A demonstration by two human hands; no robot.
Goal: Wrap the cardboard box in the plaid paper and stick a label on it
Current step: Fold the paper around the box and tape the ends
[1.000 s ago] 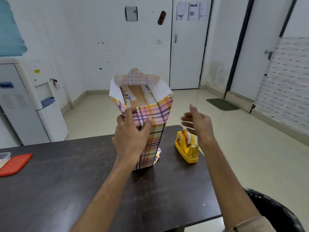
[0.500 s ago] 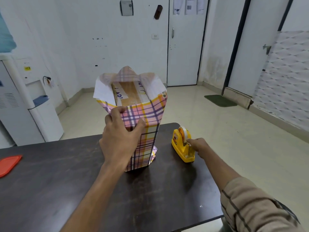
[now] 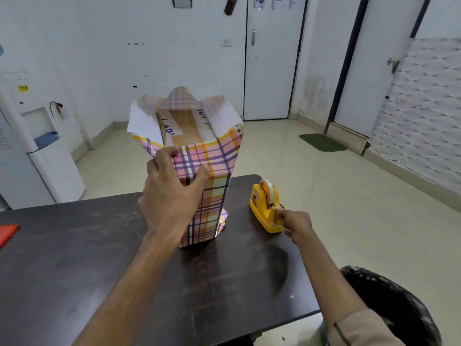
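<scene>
**Right hand down at the tape, left hand steadying the box**

Since a second ago the right hand has dropped from the air beside the box to the yellow tape dispenser, and it has stayed there for the last half second. Its fingers are curled, with the fingertips drawn together at the dispenser's cutter end. Whether a strip of tape lies between them is too small to tell.

The left hand has kept its place on the cardboard box. Its fingers hook over the near top edge of the plaid paper and the thumb presses the near face.

The box stands upright on the dark table, near the far edge and just left of the dispenser. The paper covers its sides and flares open above, leaving the taped brown top showing.

A red lid lies at the table's left edge. A black bin bag sits on the floor at lower right.
</scene>
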